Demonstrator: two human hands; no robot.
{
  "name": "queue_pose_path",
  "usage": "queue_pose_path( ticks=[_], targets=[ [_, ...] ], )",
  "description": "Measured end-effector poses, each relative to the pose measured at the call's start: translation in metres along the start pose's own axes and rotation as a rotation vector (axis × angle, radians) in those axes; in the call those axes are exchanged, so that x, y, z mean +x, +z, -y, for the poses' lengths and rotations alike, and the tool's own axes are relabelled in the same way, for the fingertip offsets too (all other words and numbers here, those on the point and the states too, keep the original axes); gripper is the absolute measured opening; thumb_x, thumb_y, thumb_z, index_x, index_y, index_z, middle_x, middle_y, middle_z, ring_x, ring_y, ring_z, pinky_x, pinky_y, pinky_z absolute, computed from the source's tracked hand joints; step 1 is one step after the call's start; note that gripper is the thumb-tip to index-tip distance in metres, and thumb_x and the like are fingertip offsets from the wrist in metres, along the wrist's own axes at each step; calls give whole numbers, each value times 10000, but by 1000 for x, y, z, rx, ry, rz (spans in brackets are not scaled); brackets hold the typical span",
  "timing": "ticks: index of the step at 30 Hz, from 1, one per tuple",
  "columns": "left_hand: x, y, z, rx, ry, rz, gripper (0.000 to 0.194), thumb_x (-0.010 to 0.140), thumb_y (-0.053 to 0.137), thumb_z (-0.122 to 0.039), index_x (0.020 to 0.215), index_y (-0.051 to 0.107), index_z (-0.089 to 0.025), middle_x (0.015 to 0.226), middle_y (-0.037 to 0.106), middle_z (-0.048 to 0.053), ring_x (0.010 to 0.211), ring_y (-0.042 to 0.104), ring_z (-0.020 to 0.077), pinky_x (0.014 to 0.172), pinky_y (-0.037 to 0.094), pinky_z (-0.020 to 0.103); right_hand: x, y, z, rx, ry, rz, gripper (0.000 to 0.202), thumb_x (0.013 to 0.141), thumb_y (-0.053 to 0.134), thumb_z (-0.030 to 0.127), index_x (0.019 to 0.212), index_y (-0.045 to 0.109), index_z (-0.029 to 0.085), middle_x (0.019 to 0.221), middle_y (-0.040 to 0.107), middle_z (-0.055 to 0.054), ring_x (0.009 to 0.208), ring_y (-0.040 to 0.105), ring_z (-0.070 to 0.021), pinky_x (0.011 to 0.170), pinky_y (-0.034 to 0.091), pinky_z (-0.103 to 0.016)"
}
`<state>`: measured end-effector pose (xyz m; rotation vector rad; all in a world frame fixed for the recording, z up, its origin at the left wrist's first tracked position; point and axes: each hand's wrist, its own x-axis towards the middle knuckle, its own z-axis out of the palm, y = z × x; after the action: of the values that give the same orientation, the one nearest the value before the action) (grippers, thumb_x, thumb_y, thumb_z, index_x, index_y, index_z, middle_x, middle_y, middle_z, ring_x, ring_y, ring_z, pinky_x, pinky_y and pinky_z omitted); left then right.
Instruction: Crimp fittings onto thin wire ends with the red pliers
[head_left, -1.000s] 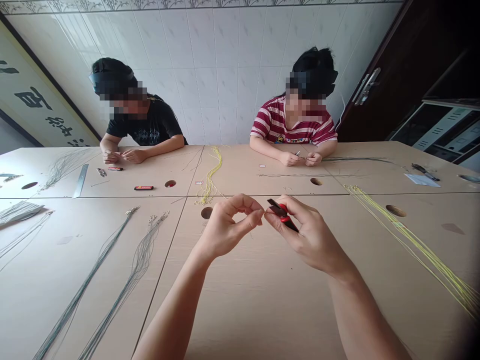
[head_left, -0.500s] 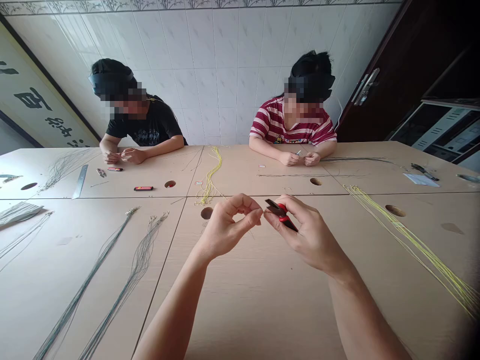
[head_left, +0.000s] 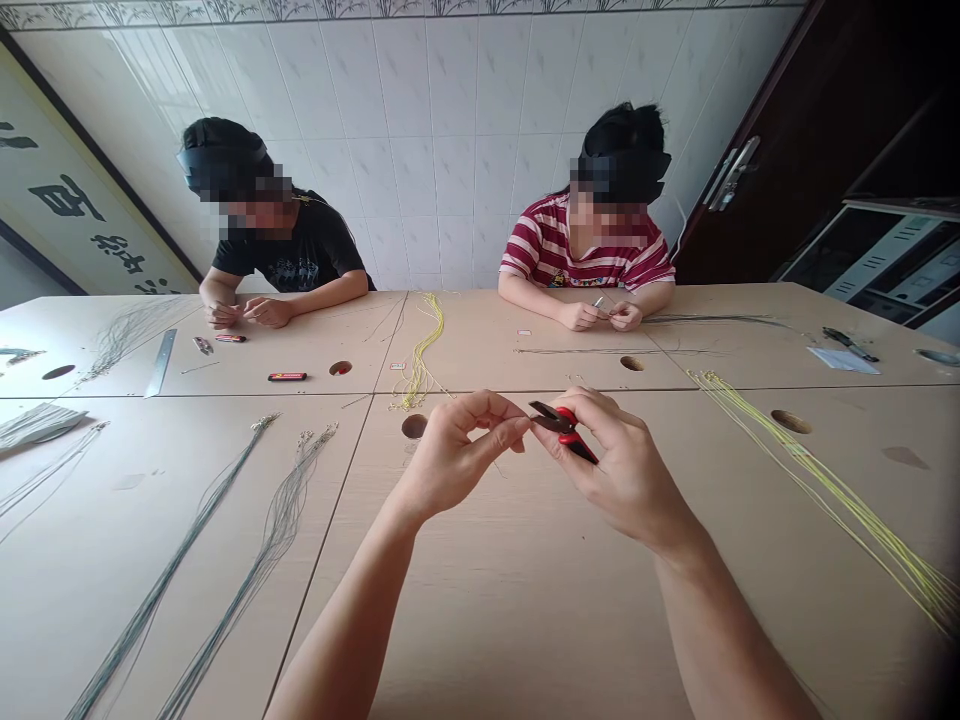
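Left hand (head_left: 469, 450), frame centre: thumb and forefinger pinching a thin piece (head_left: 530, 418), probably a strand end, too fine to be sure. Right hand (head_left: 615, 460) wrapped around pliers (head_left: 553, 418), tips near that pinch. Risks: piece could slip if the pinch loosens; fingertip could get nipped, being so close to the pliers. Counts: one pliers in hand, two yellow bundles (head_left: 810, 455) (upper centre, right), two long grey bundles (head_left: 180, 545) lower left, two people opposite.
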<state>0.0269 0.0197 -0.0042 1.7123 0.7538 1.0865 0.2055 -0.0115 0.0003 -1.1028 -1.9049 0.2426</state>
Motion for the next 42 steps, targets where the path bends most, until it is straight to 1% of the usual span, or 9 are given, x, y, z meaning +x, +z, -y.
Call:
queue_pose_path(
  ticks=[8, 14, 22, 25, 30, 32, 37, 40, 42],
  targets=[
    [0, 0, 1, -7, -21, -1, 215, 894, 624, -372, 835, 635, -166, 741, 666, 21, 719, 607, 127, 696, 471, 262, -1, 1, -3, 2, -17, -26, 104, 887, 559, 125, 852, 528, 217, 733, 515, 13, 730, 481, -156, 721, 405, -299],
    [0, -7, -4, -13, -144, 73, 334, 921, 560, -448, 805, 648, -146, 745, 652, 34, 752, 591, 136, 740, 442, 274, -1, 0, -4, 16, -23, -38, 134, 861, 565, 84, 842, 536, 213, 730, 501, 24, 717, 478, -142, 698, 399, -275],
    [-6, -19, -8, -334, -345, 574, 324, 917, 574, -428, 855, 676, -126, 407, 410, -77, 369, 327, 48, 424, 289, 190, -1, -1, -5, 10, -9, -112, 155, 856, 579, 90, 808, 501, 215, 747, 508, 42, 694, 480, -110, 681, 397, -239],
    [-12, -19, -7, -598, -282, 692, 337, 904, 585, -430, 772, 677, -133, 348, 360, -82, 272, 239, 33, 321, 187, 179, -1, -2, -4, 20, 12, -119, 151, 866, 577, 109, 797, 498, 217, 738, 507, 47, 680, 474, -107, 672, 394, -235],
    [-15, -23, -20, -1023, 143, 635, 469, 989, 407, -367, 592, 598, -208, 224, 245, -102, 141, 86, 30, 218, 122, 174, -1, -2, -3, 58, 51, -119, 151, 881, 570, 142, 773, 495, 216, 716, 485, 49, 670, 464, -109, 681, 389, -244],
    [-12, -25, -29, -1062, 298, 533, 479, 1000, 385, -340, 589, 609, -237, 204, 254, -110, 124, 110, 39, 213, 200, 159, -1, -3, -2, 69, 62, -117, 152, 882, 566, 147, 767, 492, 215, 716, 479, 45, 680, 466, -112, 675, 385, -245],
    [-11, -24, -49, -963, 459, -271, 311, 989, 457, -320, 793, 697, -341, 370, 550, -115, 276, 474, 57, 340, 402, 108, -2, -2, -1, 86, 53, -92, 152, 876, 552, 126, 775, 483, 216, 724, 478, 41, 691, 461, -116, 677, 378, -248],
    [-12, -20, -57, -829, 460, -559, 304, 1006, 434, -314, 884, 707, -370, 798, 760, -132, 708, 700, 15, 592, 500, 28, -3, 0, -2, 85, 57, -66, 150, 870, 555, 117, 788, 482, 219, 732, 479, 36, 710, 459, -125, 687, 380, -255],
    [-12, -18, -62, -720, 486, -663, 353, 1030, 370, -316, 949, 709, -375, 1121, 716, -179, 1087, 627, -32, 844, 458, -10, -3, 3, -2, 84, 49, -52, 150, 863, 558, 107, 805, 482, 222, 737, 482, 33, 727, 464, -132, 697, 383, -259]
  ],
)
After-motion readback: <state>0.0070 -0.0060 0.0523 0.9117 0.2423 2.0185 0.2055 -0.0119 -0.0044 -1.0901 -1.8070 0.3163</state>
